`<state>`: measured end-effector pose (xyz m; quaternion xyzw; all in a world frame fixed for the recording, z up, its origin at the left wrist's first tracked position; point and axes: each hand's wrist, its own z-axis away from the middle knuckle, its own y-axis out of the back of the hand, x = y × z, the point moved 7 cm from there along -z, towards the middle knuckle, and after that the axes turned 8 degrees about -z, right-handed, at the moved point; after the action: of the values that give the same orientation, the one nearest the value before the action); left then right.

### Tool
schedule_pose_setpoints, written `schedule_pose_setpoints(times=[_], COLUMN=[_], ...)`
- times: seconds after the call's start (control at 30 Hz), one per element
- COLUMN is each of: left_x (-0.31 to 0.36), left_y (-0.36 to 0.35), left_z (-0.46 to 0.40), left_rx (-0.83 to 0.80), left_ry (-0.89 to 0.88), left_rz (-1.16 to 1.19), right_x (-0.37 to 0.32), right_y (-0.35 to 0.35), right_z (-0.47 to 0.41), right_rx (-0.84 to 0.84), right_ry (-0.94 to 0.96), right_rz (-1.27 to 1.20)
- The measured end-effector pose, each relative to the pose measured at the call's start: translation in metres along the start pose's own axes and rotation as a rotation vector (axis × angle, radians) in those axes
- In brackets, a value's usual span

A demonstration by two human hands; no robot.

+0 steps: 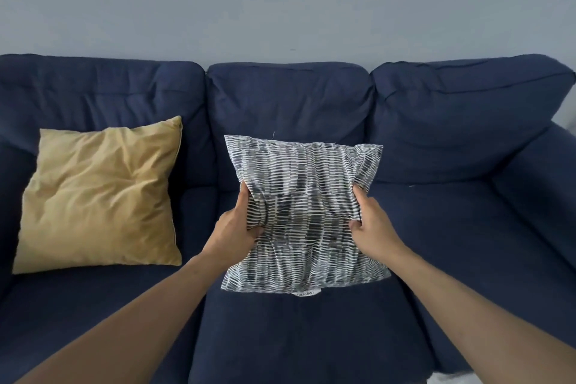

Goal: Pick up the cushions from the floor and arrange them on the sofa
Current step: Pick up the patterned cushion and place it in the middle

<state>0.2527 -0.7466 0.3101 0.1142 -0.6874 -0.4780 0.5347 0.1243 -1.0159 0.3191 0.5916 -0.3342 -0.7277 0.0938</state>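
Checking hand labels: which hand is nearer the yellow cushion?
Left. The left hand grips the left edge of the striped cushion, the side facing the yellow cushion. The right hand grips its far edge, farther away.

wall: pale grey-blue | plain | behind, upper frame

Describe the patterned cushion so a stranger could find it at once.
Start at the navy sofa against the grey wall. On its middle seat, both hands grip the patterned cushion. Unlike the plain mustard cushion to its left, it bears grey-and-white dashed stripes.
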Motion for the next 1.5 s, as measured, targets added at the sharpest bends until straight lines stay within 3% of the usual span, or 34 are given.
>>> schedule_pose_setpoints(times=[0.37,0.6,0.8,0.97,1.23,1.5], left_x=[-0.082,-0.125,-0.118,-0.062,0.066,0.205], left_y=[-0.029,-0.053,-0.053,-0.049,-0.126,-0.248], left_z=[-0.169,-0.207,-0.212,-0.189,-0.118,-0.008], left_rx=[0.062,0.047,-0.044,0.092,-0.040,-0.099], left_ry=[0.148,0.274,0.364,0.247,0.134,0.126], left_rz=[-0.040,-0.171,-0.360,-0.516,-0.412,-0.341], right_x=[0.040,0.086,0.097,0.102,0.150,0.270], right_y=[-0.050,-0.076,-0.066,-0.026,0.097,0.236], right_z=[-0.187,-0.231,-0.234,-0.202,-0.100,0.061], right_rx=[0.050,0.068,0.001,-0.021,-0.005,-0.009], right_ry=[0.062,0.006,0.011,-0.015,-0.071,-0.193], right_rz=[0.051,-0.001,0.045,0.092,0.224,0.255])
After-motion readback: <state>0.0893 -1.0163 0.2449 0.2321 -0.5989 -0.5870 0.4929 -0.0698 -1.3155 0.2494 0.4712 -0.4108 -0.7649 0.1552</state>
